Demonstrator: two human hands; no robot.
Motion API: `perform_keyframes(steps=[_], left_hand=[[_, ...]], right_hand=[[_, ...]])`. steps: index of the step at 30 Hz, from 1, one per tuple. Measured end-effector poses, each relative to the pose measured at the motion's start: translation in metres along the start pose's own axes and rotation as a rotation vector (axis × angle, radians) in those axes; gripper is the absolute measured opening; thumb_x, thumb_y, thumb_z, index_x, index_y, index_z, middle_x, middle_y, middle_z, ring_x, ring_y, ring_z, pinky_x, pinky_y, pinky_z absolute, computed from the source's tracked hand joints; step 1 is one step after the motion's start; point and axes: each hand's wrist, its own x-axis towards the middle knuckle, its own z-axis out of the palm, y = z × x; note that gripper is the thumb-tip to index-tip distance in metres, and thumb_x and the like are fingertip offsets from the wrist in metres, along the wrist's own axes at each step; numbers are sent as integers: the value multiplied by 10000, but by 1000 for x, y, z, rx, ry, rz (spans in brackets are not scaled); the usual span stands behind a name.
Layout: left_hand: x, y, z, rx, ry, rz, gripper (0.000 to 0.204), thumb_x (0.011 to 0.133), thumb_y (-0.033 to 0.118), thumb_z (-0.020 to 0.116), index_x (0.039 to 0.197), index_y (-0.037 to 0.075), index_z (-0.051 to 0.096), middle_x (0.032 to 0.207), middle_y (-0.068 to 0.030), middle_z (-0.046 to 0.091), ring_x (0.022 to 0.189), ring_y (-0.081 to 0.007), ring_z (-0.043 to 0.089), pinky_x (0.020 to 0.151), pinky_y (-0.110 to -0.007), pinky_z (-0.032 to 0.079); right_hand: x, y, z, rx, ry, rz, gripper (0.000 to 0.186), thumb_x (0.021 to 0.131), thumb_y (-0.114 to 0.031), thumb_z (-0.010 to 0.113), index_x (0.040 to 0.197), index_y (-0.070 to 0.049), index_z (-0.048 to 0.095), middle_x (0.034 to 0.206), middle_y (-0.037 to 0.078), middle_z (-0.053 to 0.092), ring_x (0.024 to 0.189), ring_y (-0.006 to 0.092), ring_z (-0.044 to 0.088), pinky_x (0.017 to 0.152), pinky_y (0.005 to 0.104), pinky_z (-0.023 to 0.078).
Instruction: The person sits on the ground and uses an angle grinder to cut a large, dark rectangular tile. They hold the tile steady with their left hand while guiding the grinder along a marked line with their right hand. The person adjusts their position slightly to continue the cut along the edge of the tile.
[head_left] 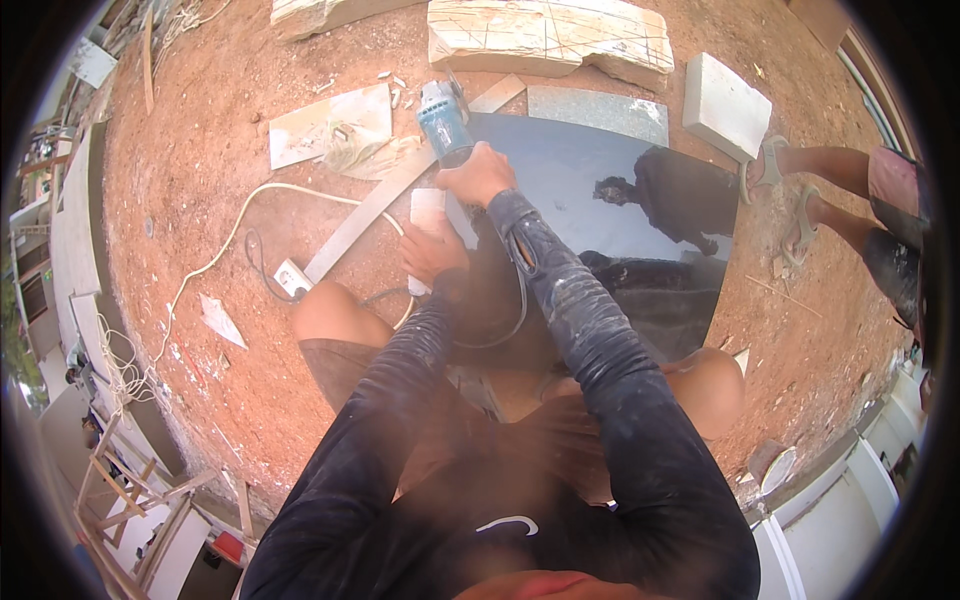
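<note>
My right hand (pixel 482 176) is wrapped around the rear of a teal angle grinder (pixel 447 125), whose grey head points away from me. The disc at the head's far side is hard to make out. Just nearer and to the left, my left hand (pixel 432 252) grips a small white block (pixel 428 203), its fingers bent over the side. Both hands are over the left part of a glossy black slab (pixel 570 165), which mirrors a standing person and the sky. A long pale strip (pixel 370 215) slants along the slab's left side.
A white socket block (pixel 292 278) and pale cable (pixel 245 215) lie left. Ahead are a large rough stone block (pixel 550 38), a white block (pixel 727 105) and a flat pale board (pixel 300 130) under crumpled plastic. Another person's sandalled feet (pixel 768 170) stand right, beside the slab.
</note>
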Motion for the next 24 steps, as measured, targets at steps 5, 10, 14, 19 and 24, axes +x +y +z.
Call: perform_keyframes(steps=[5, 10, 14, 19, 24], left_hand=[[1, -4, 3, -14, 41, 7, 697, 969, 580, 547, 1418, 48, 514, 1122, -178, 611, 1125, -379, 567, 964, -521, 393], [0, -3, 3, -4, 41, 7, 689, 969, 579, 547, 1407, 48, 521, 1123, -176, 611, 1118, -376, 573, 956, -516, 397], [0, -2, 3, -15, 53, 8, 694, 969, 582, 548, 1408, 45, 522, 1126, -176, 611, 1123, -374, 573, 957, -510, 398], [0, -3, 4, -15, 61, 13, 698, 968, 583, 550, 1408, 42, 523, 1125, -175, 612, 1128, -370, 571, 955, -509, 398], [-1, -1, 2, -11, 39, -3, 692, 969, 585, 547, 1411, 53, 519, 1125, -174, 613, 1122, -368, 572, 951, -511, 397]], right_hand=[[-4, -2, 2, -11, -4, 3, 759, 659, -389, 838, 1243, 54, 639, 1230, 238, 699, 1147, 369, 688, 986, 409, 553], [-6, -3, -1, 2, -12, 9, 754, 661, -391, 835, 1239, 55, 648, 1229, 238, 701, 1147, 364, 689, 985, 406, 554], [-5, -3, -1, 6, -23, 1, 753, 662, -387, 834, 1241, 56, 646, 1231, 241, 699, 1146, 360, 691, 988, 403, 553], [-1, 0, 5, 3, 6, -12, 744, 659, -395, 835, 1202, 78, 646, 1186, 266, 703, 1096, 364, 707, 952, 406, 556], [-1, 2, 6, 18, -5, -18, 737, 675, -401, 830, 1195, 85, 639, 1170, 273, 703, 1071, 362, 715, 933, 406, 558]])
